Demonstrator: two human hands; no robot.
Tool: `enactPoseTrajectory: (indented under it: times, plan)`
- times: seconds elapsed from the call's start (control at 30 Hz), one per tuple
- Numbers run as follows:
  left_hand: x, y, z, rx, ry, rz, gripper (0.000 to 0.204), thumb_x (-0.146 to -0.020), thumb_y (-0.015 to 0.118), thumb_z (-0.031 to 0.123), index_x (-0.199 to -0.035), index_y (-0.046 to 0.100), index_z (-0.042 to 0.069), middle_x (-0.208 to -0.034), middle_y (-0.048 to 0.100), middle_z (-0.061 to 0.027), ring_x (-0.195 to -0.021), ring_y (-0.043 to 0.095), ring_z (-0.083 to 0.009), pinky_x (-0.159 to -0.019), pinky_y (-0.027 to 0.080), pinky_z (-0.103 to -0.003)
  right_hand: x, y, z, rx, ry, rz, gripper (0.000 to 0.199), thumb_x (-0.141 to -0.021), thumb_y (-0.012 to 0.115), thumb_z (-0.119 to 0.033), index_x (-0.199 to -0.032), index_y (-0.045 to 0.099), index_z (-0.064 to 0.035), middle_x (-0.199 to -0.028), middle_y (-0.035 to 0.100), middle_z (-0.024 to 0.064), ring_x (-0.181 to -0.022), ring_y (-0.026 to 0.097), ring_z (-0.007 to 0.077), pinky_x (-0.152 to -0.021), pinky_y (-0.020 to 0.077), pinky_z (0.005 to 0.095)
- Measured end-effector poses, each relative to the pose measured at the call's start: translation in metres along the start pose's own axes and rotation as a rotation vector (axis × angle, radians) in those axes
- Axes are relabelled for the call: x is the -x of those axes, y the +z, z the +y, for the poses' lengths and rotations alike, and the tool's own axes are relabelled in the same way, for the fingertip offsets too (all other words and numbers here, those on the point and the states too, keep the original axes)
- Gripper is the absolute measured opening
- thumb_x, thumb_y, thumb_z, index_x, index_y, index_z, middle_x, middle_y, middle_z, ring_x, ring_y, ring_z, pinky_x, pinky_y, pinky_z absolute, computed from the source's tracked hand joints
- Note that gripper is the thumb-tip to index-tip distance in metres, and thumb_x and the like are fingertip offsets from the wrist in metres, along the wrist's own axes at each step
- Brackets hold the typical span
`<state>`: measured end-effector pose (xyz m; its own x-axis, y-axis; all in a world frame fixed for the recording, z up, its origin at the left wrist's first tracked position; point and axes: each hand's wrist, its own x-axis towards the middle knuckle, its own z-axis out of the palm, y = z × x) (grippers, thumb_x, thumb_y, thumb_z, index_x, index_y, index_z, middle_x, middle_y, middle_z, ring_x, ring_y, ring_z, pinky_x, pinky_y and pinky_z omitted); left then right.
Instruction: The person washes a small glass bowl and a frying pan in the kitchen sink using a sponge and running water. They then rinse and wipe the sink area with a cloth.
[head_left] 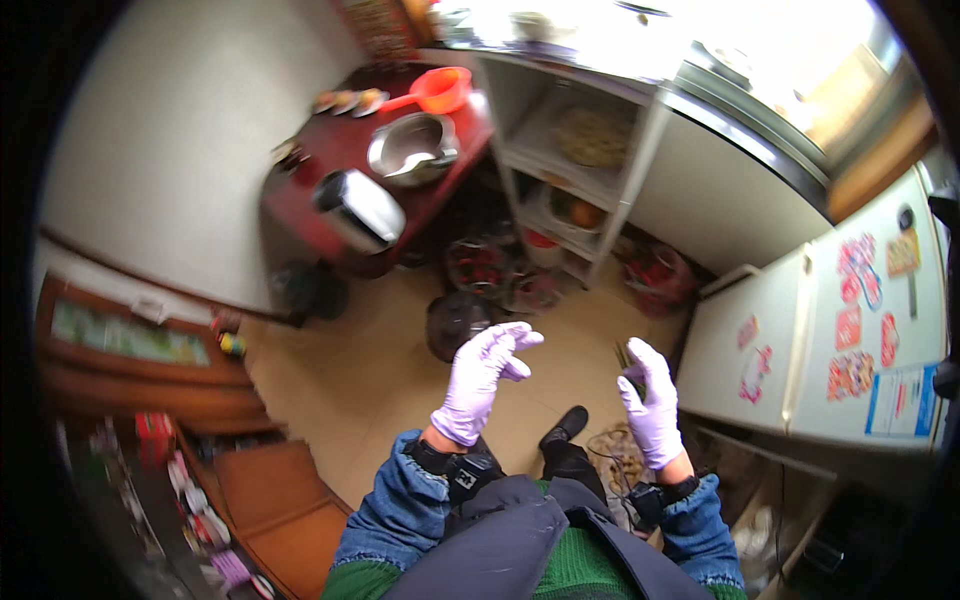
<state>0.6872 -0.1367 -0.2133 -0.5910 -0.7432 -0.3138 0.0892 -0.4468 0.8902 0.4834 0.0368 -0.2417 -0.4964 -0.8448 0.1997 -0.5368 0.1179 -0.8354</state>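
Observation:
Both of my hands wear pale purple gloves and are raised in front of my chest. My left hand (480, 380) has its fingers apart and slightly curled, with nothing in it. My right hand (648, 400) pinches a small dark green thing (624, 357) that sticks up between thumb and fingers; what it is cannot be made out. The hands are about a hand's width apart. Black straps sit on both wrists, above denim sleeves.
Below lie a beige floor and my black shoe (566, 424). A dark red table (330, 150) carries a metal pot (412, 148), a toaster (358, 208) and an orange scoop (436, 90). White shelves (580, 150) hold food. Bags and a dark jar (455, 322) crowd the floor. A white fridge (820, 340) stands right.

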Motion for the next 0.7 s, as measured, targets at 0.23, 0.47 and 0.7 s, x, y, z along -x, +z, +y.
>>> enactPoseTrajectory:
  times: [0.23, 0.47, 0.7]
  plan:
    - [0.129, -0.172, -0.018, 0.19, 0.125, 0.279, 0.016, -0.099, 0.064, 0.021, -0.099, 0.068, 0.005, -0.089, 0.072, -0.005, -0.073, 0.064, -0.0104, -0.07, 0.053, -0.025, 0.031, 0.136, -0.057, 0.053, -0.114, -0.296, 0.056, -0.081, 0.07, 0.002, -0.135, 0.053, -0.0031, -0.117, 0.061, 0.0132, -0.081, 0.06, 0.0211, -0.083, 0.0515, 0.0334]
    - [0.303, -0.361, -0.026, 0.249, 0.246, 0.762, 0.021, -0.101, 0.062, 0.027, -0.093, 0.068, 0.008, -0.083, 0.071, -0.0047, -0.07, 0.065, -0.0119, -0.067, 0.053, -0.026, 0.08, 0.332, -0.178, -0.015, -0.26, -0.587, 0.055, -0.08, 0.071, 0.006, -0.132, 0.055, -0.0038, -0.12, 0.061, 0.0131, -0.081, 0.064, 0.0202, -0.081, 0.0537, 0.0327]
    - [0.389, -0.483, -0.002, 0.411, 0.35, 1.01, 0.024, -0.098, 0.065, 0.03, -0.092, 0.071, 0.008, -0.085, 0.073, -0.0075, -0.069, 0.066, -0.0126, -0.068, 0.054, -0.027, 0.088, 0.487, -0.292, -0.18, -0.453, -0.955, 0.047, -0.083, 0.07, 0.004, -0.128, 0.059, -0.0041, -0.121, 0.062, 0.0101, -0.084, 0.062, 0.0161, -0.08, 0.0521, 0.0296]
